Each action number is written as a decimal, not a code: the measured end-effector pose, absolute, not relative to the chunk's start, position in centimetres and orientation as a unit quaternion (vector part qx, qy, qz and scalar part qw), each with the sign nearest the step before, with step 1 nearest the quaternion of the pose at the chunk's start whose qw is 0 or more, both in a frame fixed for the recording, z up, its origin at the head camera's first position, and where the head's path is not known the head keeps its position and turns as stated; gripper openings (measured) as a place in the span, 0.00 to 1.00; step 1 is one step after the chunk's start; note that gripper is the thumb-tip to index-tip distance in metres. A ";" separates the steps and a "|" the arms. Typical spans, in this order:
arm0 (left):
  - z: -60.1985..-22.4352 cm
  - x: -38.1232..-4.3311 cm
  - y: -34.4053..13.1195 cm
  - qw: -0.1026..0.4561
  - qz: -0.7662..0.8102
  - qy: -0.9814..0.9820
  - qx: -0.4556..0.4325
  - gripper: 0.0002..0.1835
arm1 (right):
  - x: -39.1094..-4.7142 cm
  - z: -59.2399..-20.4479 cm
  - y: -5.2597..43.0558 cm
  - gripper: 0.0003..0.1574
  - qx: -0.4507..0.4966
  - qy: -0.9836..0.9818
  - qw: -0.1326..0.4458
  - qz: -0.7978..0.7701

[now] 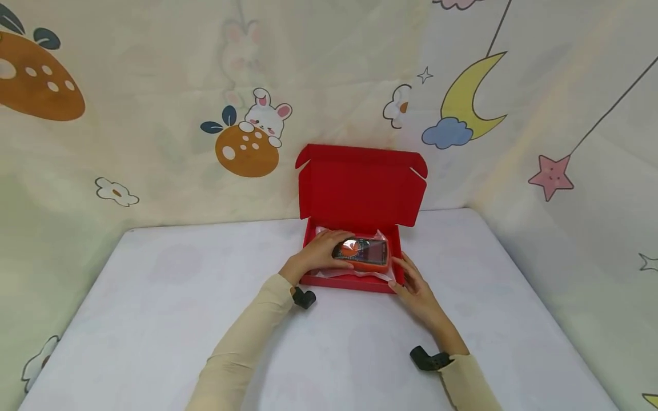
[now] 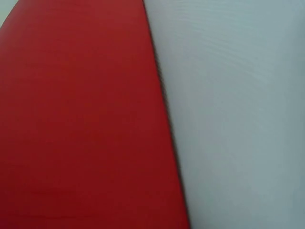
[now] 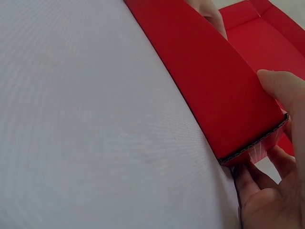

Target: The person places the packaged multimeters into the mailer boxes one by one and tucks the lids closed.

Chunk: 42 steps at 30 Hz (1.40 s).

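Note:
An orange-edged multimeter (image 1: 371,251) with a dark screen and an orange dial lies sideways at the red cardboard box (image 1: 354,282). My left hand (image 1: 325,250) grips its dial end, thumb along the near side and fingers over the far side. Under and around the meter shows clear plastic wrap (image 1: 336,273). My right hand (image 1: 418,294) holds the box by its front right corner. In the right wrist view its thumb (image 3: 272,83) sits on the front wall's top edge, with the other fingers against the side wall. The left wrist view has only the box's front wall (image 2: 90,119) and white tabletop.
The box lid (image 1: 360,188) stands raised at the back, near the printed cloth backdrop (image 1: 169,142). White cloth covers the table (image 1: 205,268) on both sides of the box. A small black camera (image 1: 429,359) is strapped at the right wrist, another (image 1: 304,298) at the left.

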<state>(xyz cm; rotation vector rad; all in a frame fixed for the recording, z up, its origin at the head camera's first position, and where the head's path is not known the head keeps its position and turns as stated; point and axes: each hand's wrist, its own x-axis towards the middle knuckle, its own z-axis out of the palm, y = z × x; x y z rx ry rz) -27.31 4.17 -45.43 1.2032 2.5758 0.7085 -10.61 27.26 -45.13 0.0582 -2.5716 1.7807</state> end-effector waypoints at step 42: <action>-42.2 -26.1 1.6 0.006 0.400 0.846 0.352 0.51 | -15.1 -41.7 27.6 0.58 -0.109 -0.727 0.068 0.675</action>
